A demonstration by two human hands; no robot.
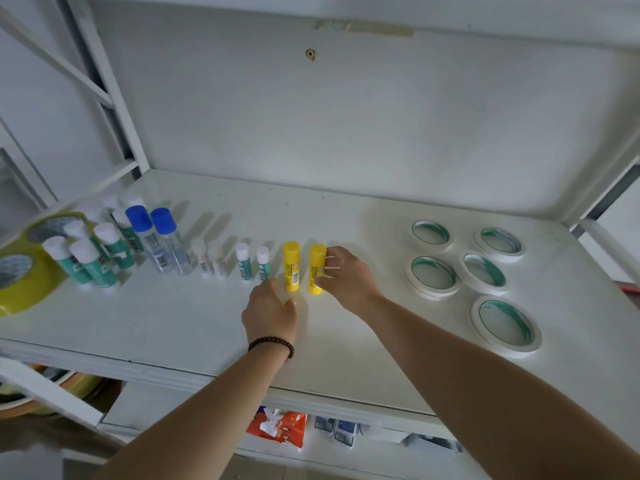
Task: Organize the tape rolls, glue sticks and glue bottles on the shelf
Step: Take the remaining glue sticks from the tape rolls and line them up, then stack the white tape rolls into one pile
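The right hand [346,277] grips the right yellow glue stick [317,268], standing upright on the white shelf [194,317]; the left hand [270,311] rests just beside the left yellow glue stick [291,265].

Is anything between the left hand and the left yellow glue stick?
Nothing visible. The left hand sits just in front of the left yellow glue stick, with only bare shelf between; the right hand grips its neighbour.

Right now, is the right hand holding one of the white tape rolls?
No, the right hand grips the right-hand yellow glue stick standing on the shelf, while the five white tape rolls lie untouched further right.
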